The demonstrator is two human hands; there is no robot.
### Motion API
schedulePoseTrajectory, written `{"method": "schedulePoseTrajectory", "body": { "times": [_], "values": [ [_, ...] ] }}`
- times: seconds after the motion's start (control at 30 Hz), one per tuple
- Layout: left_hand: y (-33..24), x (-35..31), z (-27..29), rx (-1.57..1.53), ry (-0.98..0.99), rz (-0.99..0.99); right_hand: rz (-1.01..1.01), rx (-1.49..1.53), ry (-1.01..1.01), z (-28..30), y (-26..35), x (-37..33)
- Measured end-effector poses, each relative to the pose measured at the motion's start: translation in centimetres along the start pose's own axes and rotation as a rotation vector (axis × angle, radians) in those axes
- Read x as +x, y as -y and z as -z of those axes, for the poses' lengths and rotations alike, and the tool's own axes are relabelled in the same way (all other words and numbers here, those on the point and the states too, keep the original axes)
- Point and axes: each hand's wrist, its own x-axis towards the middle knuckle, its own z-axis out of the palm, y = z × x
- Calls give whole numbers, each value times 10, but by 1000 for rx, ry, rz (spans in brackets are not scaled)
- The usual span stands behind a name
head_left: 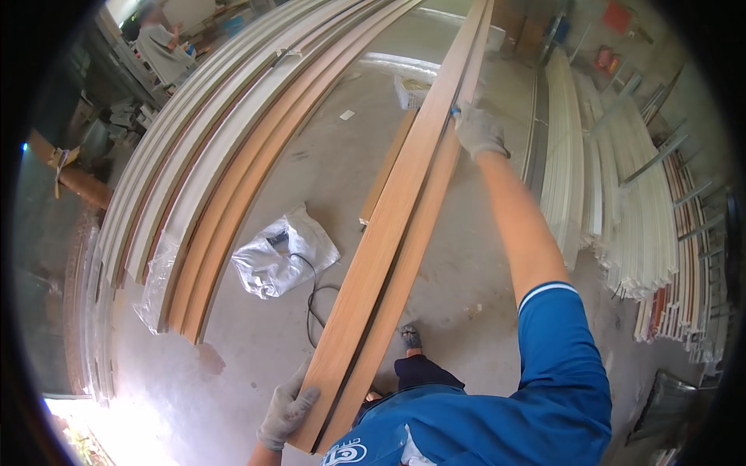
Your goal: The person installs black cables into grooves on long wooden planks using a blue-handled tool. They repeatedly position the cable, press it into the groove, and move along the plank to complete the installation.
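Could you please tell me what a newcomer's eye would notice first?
A long wood-coloured workpiece slants up the middle, the left gloved hand at its near end, the right gloved hand farther along. A crumpled silvery bag lies on the floor left of the workpiece.

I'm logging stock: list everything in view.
Wood-grain profile: one or two, light brown, centre
Stacked profiles: many, white and brown, left
Racked profiles: many, mostly white, right
Shorter bar: one, brown, left of profile
Sack: one, silvery white, floor
Cable: one, black, beside sack
Basket: one, white, top
Co-worker: one, grey top, upper left
Unclear item: one, blue, upper centre
Shoe: one, dark, lower centre
Shirt: one, blue, bottom
Left hand: one, grey glove, profile's near end
Right hand: one, grey glove, profile's right side
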Motion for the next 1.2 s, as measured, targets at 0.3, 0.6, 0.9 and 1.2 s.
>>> {"method": "schedulePoseTrajectory", "body": {
  "times": [0.3, 0.6, 0.9, 1.2],
  "values": [
    [-107, 224, -36, 327, 24, -452, 268, 49, -139, -2, 0, -82],
    [-186, 306, -75, 108, 77, -456, 168, -39, -70, -3, -13, -15],
    [-193, 308, -74, 169, 50, -451, 40, -100, -92, -30, -55, 136],
    [-214, 299, -75, 176, 80, -238, -44, -122, 9, -49, -109, 288]
  ]
}}
